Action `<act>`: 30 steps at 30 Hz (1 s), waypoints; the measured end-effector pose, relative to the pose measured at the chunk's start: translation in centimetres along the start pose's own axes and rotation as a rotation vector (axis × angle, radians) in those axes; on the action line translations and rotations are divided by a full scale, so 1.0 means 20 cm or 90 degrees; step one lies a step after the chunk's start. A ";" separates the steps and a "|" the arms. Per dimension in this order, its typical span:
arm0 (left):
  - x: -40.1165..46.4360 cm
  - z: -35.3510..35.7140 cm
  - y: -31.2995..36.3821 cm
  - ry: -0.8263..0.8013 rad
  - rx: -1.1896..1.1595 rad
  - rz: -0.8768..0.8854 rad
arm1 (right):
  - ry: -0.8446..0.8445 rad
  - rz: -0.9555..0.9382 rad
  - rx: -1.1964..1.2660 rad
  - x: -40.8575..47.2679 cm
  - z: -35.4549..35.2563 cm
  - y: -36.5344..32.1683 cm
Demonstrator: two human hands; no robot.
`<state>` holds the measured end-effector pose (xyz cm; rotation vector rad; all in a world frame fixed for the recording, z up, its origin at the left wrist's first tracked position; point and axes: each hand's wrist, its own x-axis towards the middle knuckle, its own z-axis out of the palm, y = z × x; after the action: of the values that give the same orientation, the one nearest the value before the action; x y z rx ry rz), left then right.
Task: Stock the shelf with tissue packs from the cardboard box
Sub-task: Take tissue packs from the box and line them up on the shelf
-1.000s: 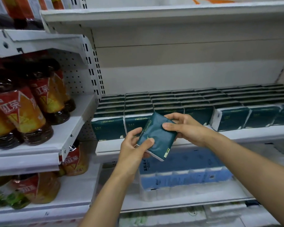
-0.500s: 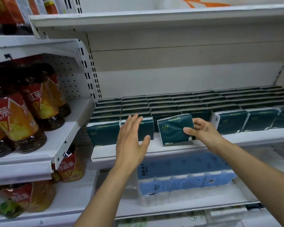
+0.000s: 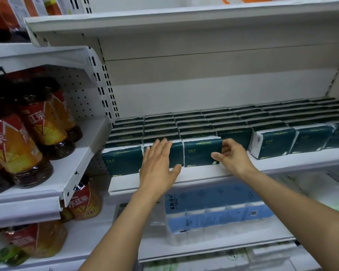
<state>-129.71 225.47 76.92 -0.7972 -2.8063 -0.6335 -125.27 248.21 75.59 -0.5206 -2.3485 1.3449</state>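
On the white shelf (image 3: pixel 204 178), at the front of the third row from the left, stands a dark green tissue pack (image 3: pixel 201 151). My right hand (image 3: pixel 230 157) pinches its right end with thumb and curled fingers. My left hand (image 3: pixel 159 163) lies flat, fingers straight and together, on the front of the next pack (image 3: pixel 175 153) to the left. Red tea bottles (image 3: pixel 27 133) stand on the side shelf to my left.

Tissue packs (image 3: pixel 202 151) are seen wrapped in smooth, glossy dark green plastic film. The shelf (image 3: pixel 184 178) is made of white painted metal with a matt finish. Bottles (image 3: pixel 37 133) of clear glossy plastic are banded with shiny printed labels beside a perforated metal panel (image 3: pixel 80 98).
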 end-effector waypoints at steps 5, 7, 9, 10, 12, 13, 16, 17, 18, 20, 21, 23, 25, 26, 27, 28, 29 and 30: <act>0.01 0.00 -0.01 -0.002 0.013 0.005 | 0.002 0.016 -0.009 0.01 0.00 0.01; 0.01 0.00 -0.01 0.005 0.009 0.001 | -0.002 0.022 -0.014 -0.01 -0.01 0.01; 0.01 -0.01 0.01 0.040 -0.021 -0.002 | 0.003 0.010 -0.030 -0.05 -0.03 0.01; 0.01 -0.01 0.03 0.067 -0.055 -0.002 | 0.010 -0.006 -0.043 -0.07 -0.05 0.02; -0.01 -0.02 0.09 0.136 -0.163 -0.002 | 0.033 -0.046 -0.055 -0.11 -0.09 0.03; -0.03 -0.02 0.14 0.159 -0.226 -0.006 | 0.045 -0.067 -0.056 -0.14 -0.12 0.04; -0.08 -0.01 0.31 0.136 -0.436 -0.051 | 0.078 -0.120 -0.017 -0.22 -0.23 0.07; -0.09 0.01 0.38 0.111 -0.506 -0.067 | 0.083 -0.128 0.001 -0.25 -0.27 0.09; -0.10 0.04 0.45 0.083 -0.565 -0.078 | 0.080 -0.127 0.013 -0.28 -0.33 0.12; -0.13 0.12 0.58 0.023 -0.639 -0.092 | 0.064 -0.111 0.024 -0.35 -0.44 0.19; -0.14 0.18 0.67 -0.009 -0.659 -0.096 | 0.057 -0.100 0.028 -0.37 -0.51 0.24; -0.16 0.30 0.85 -0.079 -0.686 -0.110 | 0.049 -0.077 0.038 -0.44 -0.69 0.37; -0.18 0.45 1.03 -0.152 -0.694 -0.117 | 0.050 -0.032 0.032 -0.51 -0.88 0.52; -0.18 0.52 1.11 -0.186 -0.693 -0.121 | 0.052 -0.007 0.026 -0.55 -0.97 0.60; -0.19 0.60 1.20 -0.217 -0.696 -0.127 | 0.061 0.015 0.028 -0.58 -1.06 0.68; -0.20 0.67 1.26 -0.245 -0.702 -0.135 | 0.071 0.037 0.031 -0.61 -1.15 0.75; -0.21 0.74 1.34 -0.272 -0.707 -0.142 | 0.083 0.061 0.032 -0.65 -1.24 0.83; -0.23 0.82 1.42 -0.300 -0.711 -0.151 | 0.095 0.086 0.031 -0.69 -1.33 0.91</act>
<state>-111.30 252.32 71.18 -0.7933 -2.7687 -2.4229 -97.83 269.41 70.12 -0.7502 -2.1890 1.3677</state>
